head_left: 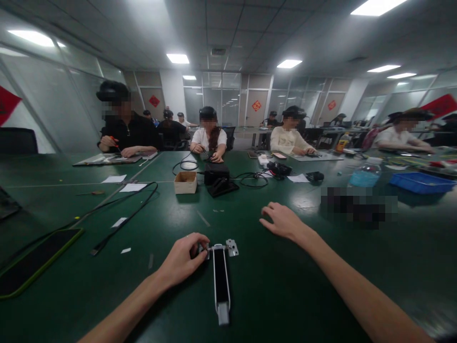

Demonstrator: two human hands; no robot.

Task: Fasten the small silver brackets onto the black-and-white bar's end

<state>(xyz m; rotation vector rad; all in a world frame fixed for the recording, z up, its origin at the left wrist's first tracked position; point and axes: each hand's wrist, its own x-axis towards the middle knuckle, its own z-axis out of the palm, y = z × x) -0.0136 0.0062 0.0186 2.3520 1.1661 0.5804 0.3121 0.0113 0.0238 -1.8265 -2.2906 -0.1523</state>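
Note:
A long narrow metal part with a black middle strip and silver hinge-like brackets at its far end lies on the green table in front of me. My left hand is closed in a pinch on the left bracket of that part. My right hand rests further out and to the right, palm down on the table, fingers loosely stretched, holding nothing.
A small cardboard box and a black device with cables stand at mid-table. A dark tablet-like slab lies at the left edge. A blue tray sits right. Several people work on the table's far side.

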